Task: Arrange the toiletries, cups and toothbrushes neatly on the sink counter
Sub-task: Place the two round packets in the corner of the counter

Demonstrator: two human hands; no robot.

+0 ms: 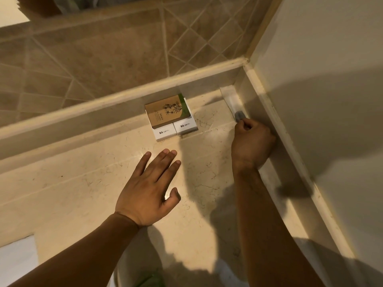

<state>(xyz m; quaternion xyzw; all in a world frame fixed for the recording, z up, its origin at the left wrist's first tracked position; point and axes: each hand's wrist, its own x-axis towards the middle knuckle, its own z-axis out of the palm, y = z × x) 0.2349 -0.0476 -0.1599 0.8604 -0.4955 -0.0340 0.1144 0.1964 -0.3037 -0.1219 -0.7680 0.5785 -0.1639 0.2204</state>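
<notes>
The main risk was the white squeeze tube with a grey cap [232,104] rolling or skewing against the side ledge, since the right hand [251,139] pinched only its cap end and the picture blurred there. That hand was closed on the cap. The left hand [148,189] hovered flat and open, holding nothing, over the beige marble tabletop [83,183], just in front of the brown card box stacked on two white boxes [171,118]; the tube lay right of that stack.

Left hand [148,190] flat, palm down, fingers spread loose; right hand [251,141] curled into a pinch, both forearms stretched forward.
</notes>
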